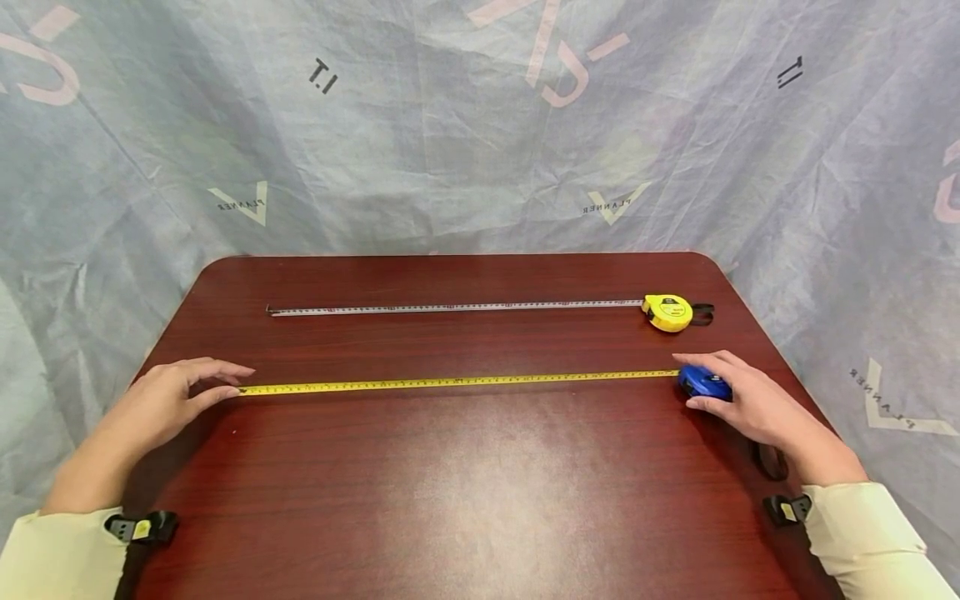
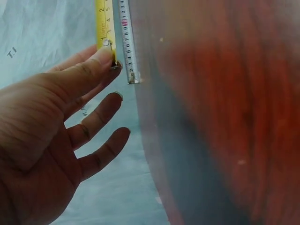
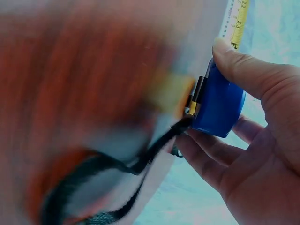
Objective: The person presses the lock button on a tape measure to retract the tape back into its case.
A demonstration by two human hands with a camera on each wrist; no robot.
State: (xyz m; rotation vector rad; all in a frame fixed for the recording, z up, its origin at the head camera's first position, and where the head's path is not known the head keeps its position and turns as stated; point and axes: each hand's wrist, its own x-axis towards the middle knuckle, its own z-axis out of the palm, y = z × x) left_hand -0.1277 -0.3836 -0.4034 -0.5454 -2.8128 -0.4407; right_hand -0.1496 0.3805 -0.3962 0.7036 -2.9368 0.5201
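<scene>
My left hand point(image 1: 168, 400) pinches the hooked end of a yellow tape blade point(image 1: 457, 382) between thumb and forefinger; its other fingers spread loosely in the left wrist view. Across the table, the blade runs out of a blue tape measure point(image 1: 705, 382), its printed scale facing up. My right hand point(image 1: 761, 408) grips that blue case, thumb on the near side and fingers on the far side. From the case hangs a black wrist strap point(image 3: 154, 145). Behind lies a yellow tape measure point(image 1: 670, 312), untouched, its white blade point(image 1: 450, 307) drawn out leftward, roughly parallel to the yellow one.
Everything is over a dark red wood-grain table point(image 1: 420, 475) with rounded far corners. Grey printed cloth point(image 1: 480, 150) hangs behind and along both sides. The yellow tape measure has a short black strap point(image 1: 702, 314) at its right end.
</scene>
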